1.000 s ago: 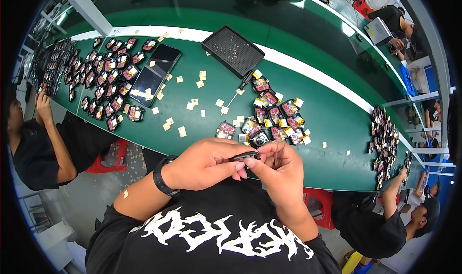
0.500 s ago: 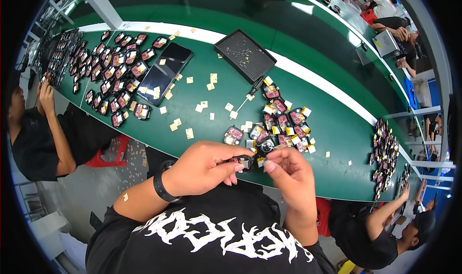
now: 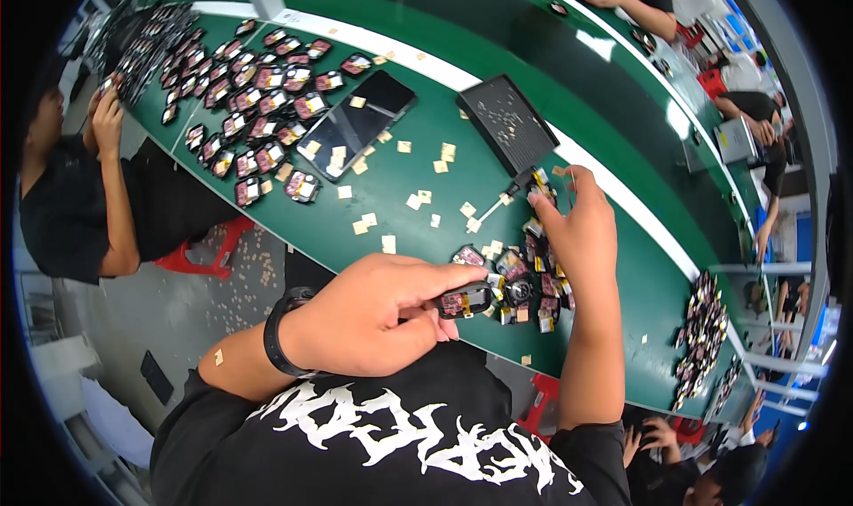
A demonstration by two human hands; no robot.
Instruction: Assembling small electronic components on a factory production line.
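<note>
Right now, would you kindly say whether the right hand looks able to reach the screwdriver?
Probably yes: the right hand hangs open close to the screwdriver, whose handle appears uncovered.

Right of the bare right hand (image 3: 582, 217) and its forearm, a broad stretch of glossy green tabletop (image 3: 653, 297) lay open as far as a heap of small black-cased modules (image 3: 697, 342). Left of that forearm, a nearer pile of black-and-red modules (image 3: 514, 266), a black-handled, thin-bladed screwdriver (image 3: 514, 187) and a black rectangular tray (image 3: 524, 143) obstructed the way. Between pile and dark rectangular phone (image 3: 366, 122), only flat beige squares (image 3: 414, 201) interrupted the passage; beyond the phone, a dense black-and-red module cluster (image 3: 267, 102) blocked it.
</note>
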